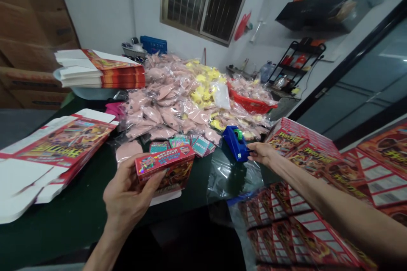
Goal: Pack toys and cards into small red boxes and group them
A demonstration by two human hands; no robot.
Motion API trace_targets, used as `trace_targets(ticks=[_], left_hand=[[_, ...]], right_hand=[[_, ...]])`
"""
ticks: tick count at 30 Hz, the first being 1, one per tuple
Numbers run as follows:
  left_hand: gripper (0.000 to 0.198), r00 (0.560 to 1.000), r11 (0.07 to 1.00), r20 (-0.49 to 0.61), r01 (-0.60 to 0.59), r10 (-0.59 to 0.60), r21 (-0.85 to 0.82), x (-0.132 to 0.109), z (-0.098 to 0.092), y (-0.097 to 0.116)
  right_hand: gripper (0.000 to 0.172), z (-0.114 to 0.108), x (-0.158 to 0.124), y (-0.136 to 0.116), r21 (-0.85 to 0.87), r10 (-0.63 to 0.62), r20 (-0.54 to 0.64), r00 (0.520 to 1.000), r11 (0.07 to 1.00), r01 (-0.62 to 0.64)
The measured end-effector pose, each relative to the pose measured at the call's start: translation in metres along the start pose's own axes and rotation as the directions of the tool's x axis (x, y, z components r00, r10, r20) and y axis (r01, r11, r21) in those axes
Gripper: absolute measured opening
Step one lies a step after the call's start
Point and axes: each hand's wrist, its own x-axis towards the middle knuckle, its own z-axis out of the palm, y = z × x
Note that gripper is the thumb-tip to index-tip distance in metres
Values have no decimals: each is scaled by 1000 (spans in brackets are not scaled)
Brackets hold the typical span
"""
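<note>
My left hand is closed around a red printed card box, thumb on the near side and fingers behind. A white flap sticks out under the box, low over the dark green table. My right hand is at the front end of a blue tape dispenser that carries a green roll. Its fingers are pinched together at the cutter end; any strip of tape between them is too small to make out. Behind the box lie small stacks of printed cards. A pink flat piece lies beside my left fingers.
Bagged pink plush pieces and yellow ones are heaped at the back, beside a red basket. Flat unfolded boxes lie at left. Filled-out red boxes are stacked at right. A clear plastic bag lies near the dispenser.
</note>
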Motion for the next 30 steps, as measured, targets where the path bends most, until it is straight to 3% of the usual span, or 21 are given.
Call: trace_targets(ticks=[3, 9, 13, 17, 21, 25, 28, 30], left_hand=[[37, 1000, 1000, 9, -20, 20, -14, 0, 0, -1], [38, 1000, 999, -26, 15, -14, 37, -1, 1, 3], [37, 999, 996, -48, 28, -24, 81, 0, 1, 6], [38, 997, 995, -67, 41, -36, 85, -1, 1, 4], [37, 999, 999, -44, 22, -21, 24, -1, 3, 2], [38, 1000, 1000, 15, -5, 5, -2, -2, 3, 3], [42, 999, 1000, 35, 10, -10, 13, -3, 1, 2], [43, 999, 1000, 36, 16, -16, 6, -4, 1, 2]], right_hand=[[25, 3, -10, 9, 84, 70, -18, 997, 994, -69], [11, 4, -33, 43, 216, -32, -95, 995, 975, 52], [17, 11, -28, 66, 148, -85, -119, 989, 984, 103], [25, 14, -20, 76, -34, -174, -154, 973, 985, 170], [18, 7, -33, 74, -217, -336, -182, 924, 930, 296], [23, 3, -70, 63, -284, -488, -149, 860, 854, 435], [18, 15, -118, 39, -224, -567, 12, 824, 801, 555], [15, 31, -155, 13, -92, -624, 155, 766, 763, 640]])
